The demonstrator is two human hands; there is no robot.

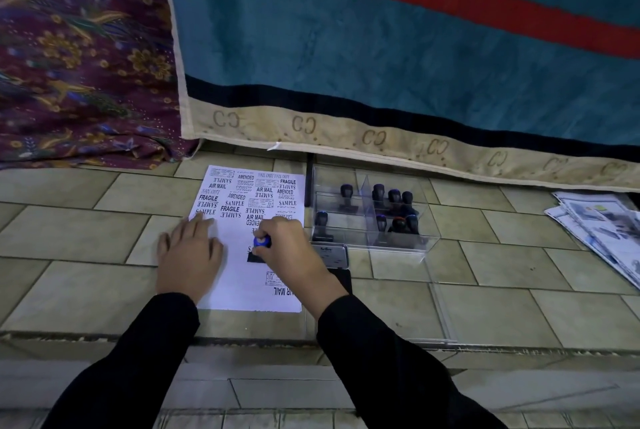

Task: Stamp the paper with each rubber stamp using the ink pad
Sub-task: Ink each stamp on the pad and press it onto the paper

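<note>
A white sheet of paper (242, 276) lies on the tiled floor, its upper half covered with stamped words such as SAMPLE, FRAGILE and AIR MAIL. My left hand (188, 252) rests flat on the sheet's left edge, fingers spread. My right hand (294, 252) grips a rubber stamp with a blue-topped handle (261, 241), its dark base pressed on the paper near the middle. The ink pad (334, 255), a silver-lidded tin, sits just right of the paper, partly hidden by my right wrist. A clear plastic box (408, 241) to the right holds several more stamps (394, 198).
A teal and red cloth (381, 48) hangs behind the paper and box. A purple patterned cloth (79, 58) lies at the back left. A stack of printed papers (602, 228) sits at the far right. A clear lid (440, 311) lies on the tiles by my right arm.
</note>
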